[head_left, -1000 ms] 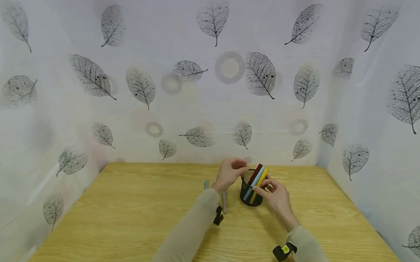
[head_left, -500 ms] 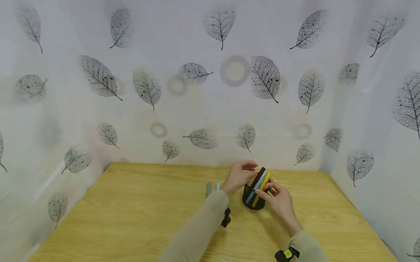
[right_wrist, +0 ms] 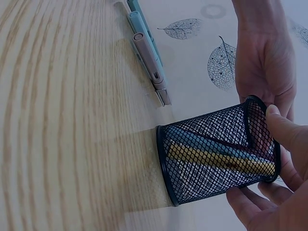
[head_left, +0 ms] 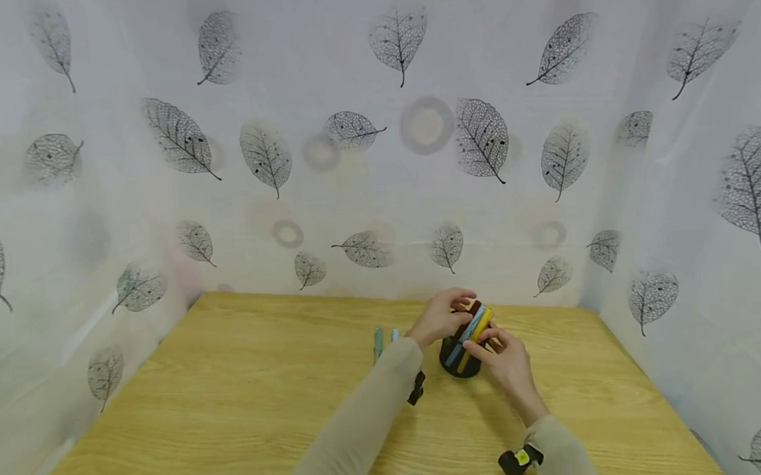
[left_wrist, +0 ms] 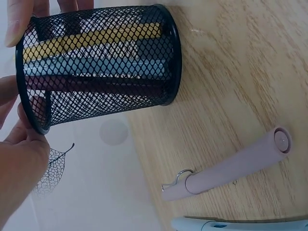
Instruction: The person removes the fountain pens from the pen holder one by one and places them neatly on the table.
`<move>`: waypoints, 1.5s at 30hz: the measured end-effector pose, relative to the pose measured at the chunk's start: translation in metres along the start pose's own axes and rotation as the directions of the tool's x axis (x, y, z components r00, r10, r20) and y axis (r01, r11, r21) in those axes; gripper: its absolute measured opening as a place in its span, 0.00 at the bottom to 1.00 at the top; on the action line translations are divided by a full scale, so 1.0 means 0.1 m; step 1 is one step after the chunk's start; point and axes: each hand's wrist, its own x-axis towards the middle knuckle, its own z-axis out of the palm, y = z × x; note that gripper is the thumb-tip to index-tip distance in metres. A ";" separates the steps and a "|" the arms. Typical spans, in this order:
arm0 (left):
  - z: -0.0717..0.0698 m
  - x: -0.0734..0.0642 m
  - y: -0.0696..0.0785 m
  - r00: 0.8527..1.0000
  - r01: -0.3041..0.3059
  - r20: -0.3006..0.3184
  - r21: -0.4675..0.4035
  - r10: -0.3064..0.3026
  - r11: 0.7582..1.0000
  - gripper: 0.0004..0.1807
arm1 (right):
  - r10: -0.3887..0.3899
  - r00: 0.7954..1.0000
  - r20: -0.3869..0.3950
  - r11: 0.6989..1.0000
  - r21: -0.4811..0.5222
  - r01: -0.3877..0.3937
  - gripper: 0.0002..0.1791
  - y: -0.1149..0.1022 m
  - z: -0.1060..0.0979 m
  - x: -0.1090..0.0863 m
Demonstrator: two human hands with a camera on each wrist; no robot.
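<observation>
A black mesh pen cup (head_left: 452,366) stands upright on the table. A yellow pen (head_left: 482,326), a light blue pen (left_wrist: 106,67) and a dark red pen (head_left: 475,306) lean inside it. My right hand (head_left: 510,366) grips the cup from the right, with its thumb at the rim in the right wrist view and fingers against the mesh. From the left, my left hand (head_left: 439,317) reaches over the rim. Its thumb and fingers pinch the upper end of the dark red pen, which they partly cover.
To the left of the cup lie a pink pen (left_wrist: 231,169), another light blue pen (right_wrist: 140,30) and a green pen (head_left: 378,343). My left sleeve hides part of them in the head view. A leaf-patterned curtain (head_left: 365,195) stands behind the wooden table (head_left: 265,390).
My left hand has come right, from the cup's left rim to the dark red pen's top. The right hand stays on the cup. The head view has shifted slightly.
</observation>
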 end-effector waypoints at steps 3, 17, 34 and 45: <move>0.01 0.00 0.03 1.000 0.003 -0.009 0.022 -0.003 1.000 0.22 | -0.003 1.000 -0.006 1.000 -0.003 0.002 0.21 0.00 0.00 0.01; 0.05 0.00 0.14 1.000 -0.002 -0.006 0.159 0.003 0.987 0.20 | -0.010 1.000 -0.003 1.000 0.015 0.010 0.21 0.00 0.00 0.02; 0.03 -0.02 -0.11 0.996 -0.071 -0.057 -0.037 0.068 0.997 0.13 | -0.001 1.000 -0.011 1.000 -0.017 0.001 0.21 0.03 0.01 0.01; -0.01 -0.05 -0.13 0.994 -0.105 0.001 -0.072 0.106 0.992 0.14 | 0.009 1.000 -0.008 1.000 -0.009 -0.009 0.21 0.01 0.01 0.01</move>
